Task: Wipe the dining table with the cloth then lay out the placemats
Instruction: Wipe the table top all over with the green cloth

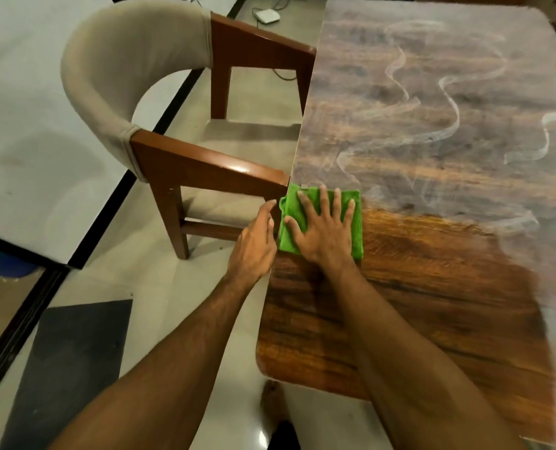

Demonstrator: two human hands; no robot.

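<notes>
The right hand [322, 233] presses flat, fingers spread, on the green cloth [356, 222] at the table [432, 287] edge, and the left hand [254, 245] is cupped empty alongside, so swept dust [432, 92] could miss it and fall.
</notes>
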